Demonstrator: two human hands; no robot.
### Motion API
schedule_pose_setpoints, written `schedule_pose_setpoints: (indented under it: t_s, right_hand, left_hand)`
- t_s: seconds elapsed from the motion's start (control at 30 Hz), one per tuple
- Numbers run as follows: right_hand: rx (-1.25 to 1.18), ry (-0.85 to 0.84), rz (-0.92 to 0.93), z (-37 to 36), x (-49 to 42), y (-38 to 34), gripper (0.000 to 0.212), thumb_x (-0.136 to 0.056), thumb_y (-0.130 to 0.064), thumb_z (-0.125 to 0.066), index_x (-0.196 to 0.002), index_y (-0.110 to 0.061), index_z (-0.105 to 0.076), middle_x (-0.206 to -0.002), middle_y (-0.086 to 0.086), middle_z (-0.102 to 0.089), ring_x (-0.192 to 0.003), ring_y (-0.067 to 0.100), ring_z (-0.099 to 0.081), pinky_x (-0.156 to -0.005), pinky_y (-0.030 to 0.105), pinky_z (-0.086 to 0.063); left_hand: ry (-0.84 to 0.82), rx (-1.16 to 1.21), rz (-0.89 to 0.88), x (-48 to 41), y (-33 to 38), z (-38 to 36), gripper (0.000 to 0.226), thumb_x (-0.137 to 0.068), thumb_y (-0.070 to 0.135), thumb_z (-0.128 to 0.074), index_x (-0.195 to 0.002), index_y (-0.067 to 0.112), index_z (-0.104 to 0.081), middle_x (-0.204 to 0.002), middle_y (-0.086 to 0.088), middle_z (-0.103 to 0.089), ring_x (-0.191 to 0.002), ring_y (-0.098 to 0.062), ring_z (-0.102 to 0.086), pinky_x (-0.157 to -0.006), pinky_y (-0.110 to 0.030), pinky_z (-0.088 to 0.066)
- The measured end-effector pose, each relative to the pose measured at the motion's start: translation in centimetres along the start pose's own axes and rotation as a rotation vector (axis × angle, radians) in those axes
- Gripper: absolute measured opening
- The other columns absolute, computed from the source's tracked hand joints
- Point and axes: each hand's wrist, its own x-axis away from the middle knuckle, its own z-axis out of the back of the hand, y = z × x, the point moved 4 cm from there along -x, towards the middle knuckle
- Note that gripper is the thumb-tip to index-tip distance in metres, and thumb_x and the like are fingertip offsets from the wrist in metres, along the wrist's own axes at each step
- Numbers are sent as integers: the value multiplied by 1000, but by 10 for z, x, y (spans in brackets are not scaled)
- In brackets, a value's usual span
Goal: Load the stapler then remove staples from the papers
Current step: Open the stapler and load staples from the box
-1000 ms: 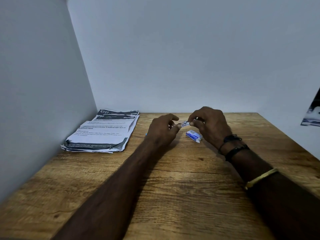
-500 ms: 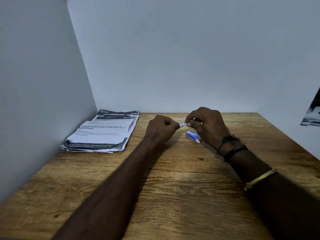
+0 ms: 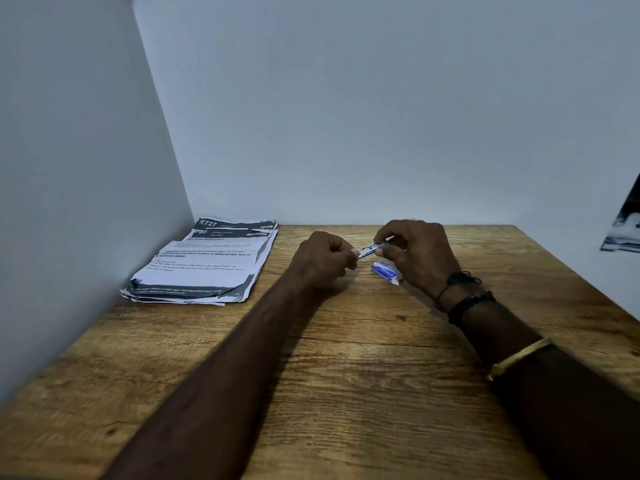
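Two hands (image 3: 323, 259) (image 3: 417, 252) pinching stapler (image 3: 367, 250), staple box (image 3: 387, 272) beside

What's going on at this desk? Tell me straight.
A person is working on a small silver and blue stapler, held just above the wooden table. The right hand pinches its right end and the left hand grips its left end with curled fingers. A small blue and white staple box lies on the table beside the right hand. The stack of printed white papers sits in the left corner, not being handled. Whether staples are loaded is too small to tell.
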Motion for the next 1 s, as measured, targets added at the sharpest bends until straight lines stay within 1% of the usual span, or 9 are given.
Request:
schedule_pose_setpoints:
  t_s: [0.2, 0.3, 0.4, 0.53, 0.67, 0.73, 0.8, 0.9, 1.0]
  right_hand:
    - [-33, 2, 25, -5, 1, -1, 16, -83, -9, -80, -97, -17, -80, -98, 3, -78, -96, 22, -71, -90, 46, -57]
    - [-58, -5, 39, -6, 3, -3, 23, -82, -10, -80, -102, -21, -78, -106, 1, -77, -103, 20, -70, -93, 45, -57]
    - [-60, -88, 70, -11, 5, -6, 27, -79, -11, -82, -101, -25, -78, -112, -5, -75, -110, 15, -66, -94, 43, -55]
    - [-94, -262, 140, -19, 10, -14, 38, -69, -18, -90, -102, -29, -75, -117, -8, -69, -114, 11, -61, -96, 33, -51]
    - [-145, -265, 215, -22, 10, -18, 29, -72, -28, -90, -97, -25, -76, -114, -3, -70, -113, 9, -62, -94, 14, -44]
    - [-184, -226, 179, -22, 8, -16, 24, -75, -27, -88, -96, -23, -77, -114, -4, -71, -112, 7, -63, -90, 9, -42]
    - [-223, -177, 96, -22, 6, -12, 22, -80, -33, -85, -96, -21, -77, -112, -6, -72, -109, 6, -64, -90, 19, -48]
    - [-239, -99, 1, -18, 3, -8, 20, -85, -37, -79, -97, -21, -76, -103, -7, -75, -102, 8, -68, -87, 38, -57]
    - [-365, -80, -119, -14, 2, -1, 34, -80, -36, -84, -109, -23, -72, -107, -3, -77, -91, 10, -75, -82, 38, -63]
  left_hand:
    - [-26, 185, 91, 1, -5, 1, 13, -94, 13, -69, -87, 4, -76, -86, -17, -78, -66, -20, -68, -75, -37, -60]
    - [-5, 356, 192, 2, -7, 0, 12, -94, 4, -65, -85, -2, -71, -80, -20, -73, -54, -19, -67, -63, -34, -60]
    - [24, 481, 285, 3, -12, -2, 10, -92, -1, -64, -95, -9, -69, -90, -27, -66, -73, -32, -65, -79, -48, -58]
    - [55, 508, 363, 4, -15, -3, 9, -90, -3, -63, -97, -7, -68, -85, -23, -67, -60, -24, -66, -51, -25, -56]
    - [61, 544, 380, 1, -18, -6, 7, -88, -5, -64, -92, -6, -69, -96, -30, -70, -78, -32, -70, -72, -40, -63]
    - [46, 576, 366, 0, -17, -8, 9, -88, -6, -61, -93, -3, -69, -90, -25, -69, -69, -27, -68, -62, -36, -63]
    - [-18, 642, 364, 3, -13, -12, 11, -90, -3, -61, -97, -2, -69, -85, -19, -72, -65, -23, -72, -62, -33, -63]
    - [-121, 674, 347, 6, -6, -19, 23, -93, 5, -61, -115, 0, -67, -91, -20, -76, -78, -28, -76, -76, -39, -65]
    - [-168, 687, 304, 9, 1, -23, 22, -97, 5, -54, -116, 2, -62, -94, -21, -76, -79, -31, -76, -77, -42, -65]
